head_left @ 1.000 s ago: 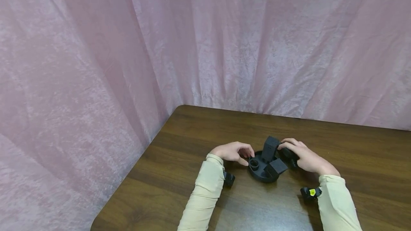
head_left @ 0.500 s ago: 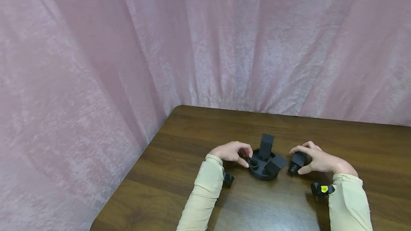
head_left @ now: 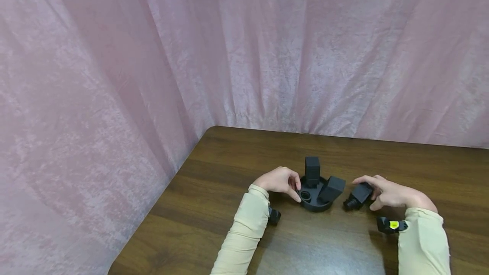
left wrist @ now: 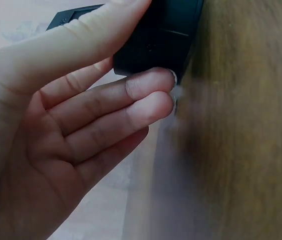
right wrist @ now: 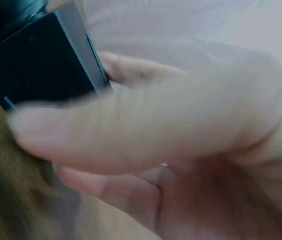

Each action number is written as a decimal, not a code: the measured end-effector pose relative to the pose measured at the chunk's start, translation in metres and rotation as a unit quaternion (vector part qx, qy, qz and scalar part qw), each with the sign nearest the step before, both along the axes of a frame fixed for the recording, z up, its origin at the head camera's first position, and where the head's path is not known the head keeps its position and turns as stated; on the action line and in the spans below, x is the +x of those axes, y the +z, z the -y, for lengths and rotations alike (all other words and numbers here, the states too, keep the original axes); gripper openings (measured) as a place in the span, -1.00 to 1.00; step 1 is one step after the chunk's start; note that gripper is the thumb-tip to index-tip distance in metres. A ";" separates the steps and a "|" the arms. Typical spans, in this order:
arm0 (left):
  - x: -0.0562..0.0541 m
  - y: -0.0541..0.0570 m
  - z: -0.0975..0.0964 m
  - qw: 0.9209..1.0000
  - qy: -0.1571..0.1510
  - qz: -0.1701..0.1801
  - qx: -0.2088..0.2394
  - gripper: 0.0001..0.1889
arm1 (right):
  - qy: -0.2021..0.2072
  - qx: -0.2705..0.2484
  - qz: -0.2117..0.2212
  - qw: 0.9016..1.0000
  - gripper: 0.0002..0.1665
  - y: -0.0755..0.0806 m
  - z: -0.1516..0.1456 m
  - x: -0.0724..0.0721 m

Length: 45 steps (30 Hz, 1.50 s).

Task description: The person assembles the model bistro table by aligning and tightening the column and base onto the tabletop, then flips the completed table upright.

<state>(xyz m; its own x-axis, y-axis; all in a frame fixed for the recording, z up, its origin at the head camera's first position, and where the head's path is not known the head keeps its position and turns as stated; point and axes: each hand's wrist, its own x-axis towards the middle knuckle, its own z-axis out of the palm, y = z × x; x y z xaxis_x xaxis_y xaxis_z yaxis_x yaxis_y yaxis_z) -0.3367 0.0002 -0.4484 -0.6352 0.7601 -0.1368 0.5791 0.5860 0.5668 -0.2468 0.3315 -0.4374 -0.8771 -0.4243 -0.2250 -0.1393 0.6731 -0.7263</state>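
Note:
In the head view, a round black base (head_left: 316, 208) lies on the table. An upright square black block (head_left: 312, 168) rises from its far side, and a second block (head_left: 332, 188) leans outward at its right. An open threaded ring (head_left: 305, 196) sits at the base's left. My left hand (head_left: 279, 180) grips the base's left edge between thumb and fingers; in the left wrist view, the thumb hides part of it. To the right, apart from the base, my right hand (head_left: 391, 192) holds a loose black square block (head_left: 361, 193) whose threaded end (right wrist: 18, 15) points away from the palm.
The brown wooden table (head_left: 237, 152) extends around both hands, its rounded corner at the far left. A pink curtain (head_left: 267, 54) hangs behind and to the left. Each wrist carries a small black camera (head_left: 390, 225).
My right hand has moved right with its block, away from the base, and its threaded end now shows. The base has turned slightly, shifting its upright block left. My left hand stays at the edge.

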 end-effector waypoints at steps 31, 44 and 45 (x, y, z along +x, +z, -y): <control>0.006 -0.003 -0.013 0.999 0.017 0.020 0.030 -0.82 | -0.012 -0.003 -0.415 0.910 -0.50 0.062 0.082 0.009; 0.006 -0.002 -0.014 0.997 -0.017 0.065 0.025 -0.88 | 0.044 0.075 -0.319 0.944 -0.47 0.058 0.095 0.005; 0.005 -0.002 -0.014 0.997 -0.018 0.065 0.025 -0.88 | 0.045 0.075 -0.319 0.944 -0.47 0.058 0.095 0.005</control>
